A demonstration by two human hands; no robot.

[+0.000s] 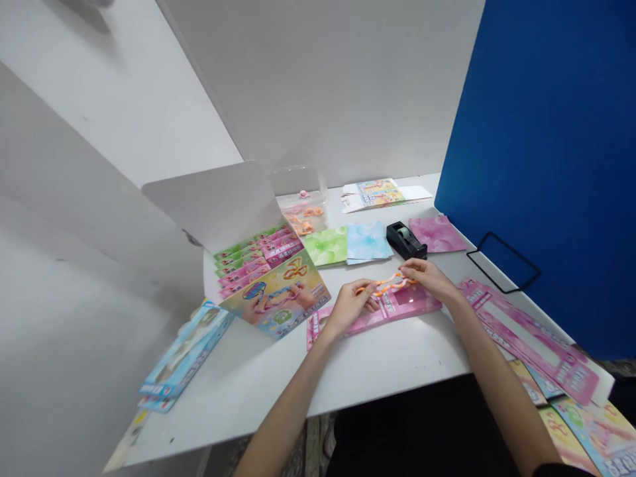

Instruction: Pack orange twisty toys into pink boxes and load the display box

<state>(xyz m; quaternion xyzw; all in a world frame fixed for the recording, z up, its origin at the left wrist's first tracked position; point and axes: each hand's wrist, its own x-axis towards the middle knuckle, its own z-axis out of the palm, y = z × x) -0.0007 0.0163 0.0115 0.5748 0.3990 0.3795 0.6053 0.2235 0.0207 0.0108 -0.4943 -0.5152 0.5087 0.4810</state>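
An orange-and-white twisty chain toy (381, 291) is stretched between my two hands. My left hand (350, 306) pinches its left end, fingers closed. At the upper right end, my right hand (426, 275) grips it between thumb and fingertips. Just beneath lies a pink printed window box (424, 305), flat on the white table (387, 354) and partly covered by my hands. Beyond my right hand is a black tape dispenser (406, 240).
An open display box (278, 298) of green and pink packs stands left. Behind sit a clear bin (311, 218) of orange pieces, green cards (328, 245), blue cards (368, 242) and pink cards (437, 234). Blue boxes (186, 358) lie left, pink flat boxes (531, 338) right, beside a blue partition (546, 165).
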